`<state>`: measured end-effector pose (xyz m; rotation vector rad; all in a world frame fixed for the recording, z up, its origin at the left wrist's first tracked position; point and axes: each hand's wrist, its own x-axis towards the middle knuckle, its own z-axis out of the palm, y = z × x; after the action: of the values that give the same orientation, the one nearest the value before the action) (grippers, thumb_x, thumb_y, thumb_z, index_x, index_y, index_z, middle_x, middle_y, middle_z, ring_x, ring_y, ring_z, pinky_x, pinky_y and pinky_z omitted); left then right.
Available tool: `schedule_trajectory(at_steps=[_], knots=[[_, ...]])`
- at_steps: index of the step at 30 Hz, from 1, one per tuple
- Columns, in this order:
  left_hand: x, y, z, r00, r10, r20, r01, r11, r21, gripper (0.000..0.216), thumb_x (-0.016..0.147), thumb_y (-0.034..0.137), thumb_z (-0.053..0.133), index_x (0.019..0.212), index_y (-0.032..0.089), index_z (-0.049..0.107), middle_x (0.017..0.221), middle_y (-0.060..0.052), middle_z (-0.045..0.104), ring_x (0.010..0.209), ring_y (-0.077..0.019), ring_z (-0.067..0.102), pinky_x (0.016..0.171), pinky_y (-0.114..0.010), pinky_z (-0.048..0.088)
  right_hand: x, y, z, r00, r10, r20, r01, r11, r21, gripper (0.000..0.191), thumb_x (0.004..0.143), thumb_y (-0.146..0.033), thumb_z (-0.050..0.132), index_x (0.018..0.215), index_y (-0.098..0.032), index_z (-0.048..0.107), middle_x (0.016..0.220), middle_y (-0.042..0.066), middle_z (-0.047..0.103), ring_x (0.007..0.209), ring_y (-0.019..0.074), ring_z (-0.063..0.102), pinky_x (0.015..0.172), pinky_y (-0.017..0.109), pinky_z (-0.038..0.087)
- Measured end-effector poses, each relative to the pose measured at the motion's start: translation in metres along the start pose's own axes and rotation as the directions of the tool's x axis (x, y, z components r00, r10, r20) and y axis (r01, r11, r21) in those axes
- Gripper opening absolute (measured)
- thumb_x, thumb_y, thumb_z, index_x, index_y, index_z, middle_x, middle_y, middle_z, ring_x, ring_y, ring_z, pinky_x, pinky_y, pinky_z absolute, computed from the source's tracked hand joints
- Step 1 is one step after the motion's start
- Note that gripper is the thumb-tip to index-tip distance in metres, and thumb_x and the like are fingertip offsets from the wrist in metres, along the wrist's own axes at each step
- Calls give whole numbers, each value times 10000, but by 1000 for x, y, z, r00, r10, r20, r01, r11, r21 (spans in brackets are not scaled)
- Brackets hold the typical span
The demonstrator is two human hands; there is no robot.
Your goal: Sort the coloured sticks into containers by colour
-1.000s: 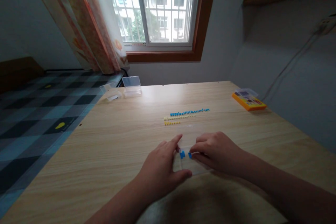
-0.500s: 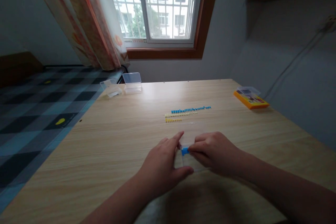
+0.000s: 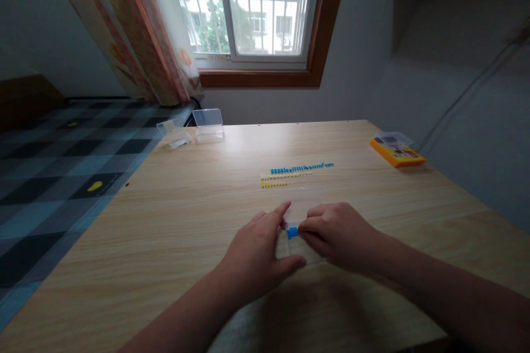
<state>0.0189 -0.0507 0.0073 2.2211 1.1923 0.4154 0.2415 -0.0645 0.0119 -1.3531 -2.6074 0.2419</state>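
My left hand [image 3: 256, 253] rests on the wooden table [image 3: 178, 215], thumb and forefinger spread around a clear flat plate [image 3: 302, 251]. A small blue brick [image 3: 292, 231] sits on that plate between my hands. My right hand [image 3: 335, 234] has its fingers curled, the fingertips pinching the blue brick from the right. Further back lie a row of blue pieces [image 3: 301, 167], a row of pale yellow pieces [image 3: 285, 175] and a short row of yellow pieces [image 3: 273, 184].
Two clear plastic boxes [image 3: 208, 123] stand at the table's far left corner. An orange box [image 3: 396, 151] lies at the far right by the wall. A bed with a checked cover [image 3: 62, 171] runs along the left.
Two separate blue bricks were between my hands a second ago; now only one blue piece shows, with my right fingertips moved left onto it. The view has tilted slightly.
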Motion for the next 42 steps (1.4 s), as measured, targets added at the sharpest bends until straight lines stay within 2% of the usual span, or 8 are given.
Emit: schedule_trajectory(at_steps=[12, 16, 20, 24, 29, 33, 37, 42], knots=[[1, 2, -1, 1000, -16, 12, 16, 1000, -12, 990, 716, 330, 869, 1576, 184, 403, 1211, -96, 675, 1111, -297, 617, 1034, -450, 490, -2, -1, -2, 999, -19, -49, 16, 998, -60, 165, 928, -207, 623, 786, -207, 707, 785, -2, 701, 672, 133, 594, 618, 298, 282], [0, 1, 0, 1000, -7, 4, 7, 1000, -17, 983, 711, 316, 861, 1574, 184, 409, 1202, -96, 679, 1101, -296, 618, 1034, -449, 489, -2, 4, -23, 976, -72, -207, 52, 994, -99, 196, 972, -235, 592, 863, -210, 753, 771, 4, 701, 668, 136, 611, 620, 286, 314], [1, 0, 0, 1000, -11, 3, 11, 999, -31, 971, 718, 318, 856, 1571, 180, 415, 1217, -98, 673, 1106, -294, 617, 1038, -451, 487, 28, 26, -54, 927, -30, -374, -8, 995, -101, 235, 1001, -298, 584, 946, -224, 801, 816, 10, 742, 711, 135, 641, 656, 266, 364], [1, 0, -1, 1000, -17, 8, 18, 999, -35, 973, 722, 322, 857, 1574, 175, 412, 1222, -96, 671, 1121, -295, 614, 1044, -452, 484, 85, 53, -68, 964, 176, -201, -199, 975, -102, 172, 936, -289, 669, 995, -262, 829, 919, 5, 786, 831, 156, 676, 682, 259, 383], [-1, 1, -1, 1000, -19, 16, 20, 999, -37, 994, 719, 335, 857, 1585, 171, 396, 1228, -103, 671, 1125, -302, 612, 1041, -454, 485, 143, 65, -51, 974, 221, -53, -226, 968, -110, 175, 910, -295, 698, 1020, -281, 833, 901, -8, 797, 792, 137, 691, 612, 236, 378], [-1, 0, 0, 1000, -7, 13, 7, 1000, -24, 983, 721, 341, 853, 1581, 176, 405, 1235, -109, 677, 1135, -313, 608, 1046, -456, 477, 163, 63, -37, 974, 221, 48, -212, 967, -142, 162, 900, -326, 726, 1009, -267, 829, 935, 11, 794, 842, 158, 701, 642, 243, 419], [0, 1, 0, 1000, 1, 9, -1, 1000, -30, 982, 722, 351, 858, 1579, 177, 410, 1243, -107, 681, 1141, -312, 606, 1053, -451, 473, 174, 62, -30, 965, 226, 133, -203, 966, -162, 229, 950, -388, 706, 1042, -188, 769, 995, 46, 761, 896, 185, 699, 796, 323, 545], [0, 2, -1, 1000, -7, 11, 7, 999, -46, 984, 715, 347, 864, 1576, 179, 417, 1238, -104, 684, 1140, -308, 609, 1048, -444, 481, 183, 65, -28, 960, 234, 153, -208, 963, -171, 290, 1012, -427, 636, 1101, -161, 710, 1108, 71, 726, 1004, 205, 694, 928, 419, 570]])
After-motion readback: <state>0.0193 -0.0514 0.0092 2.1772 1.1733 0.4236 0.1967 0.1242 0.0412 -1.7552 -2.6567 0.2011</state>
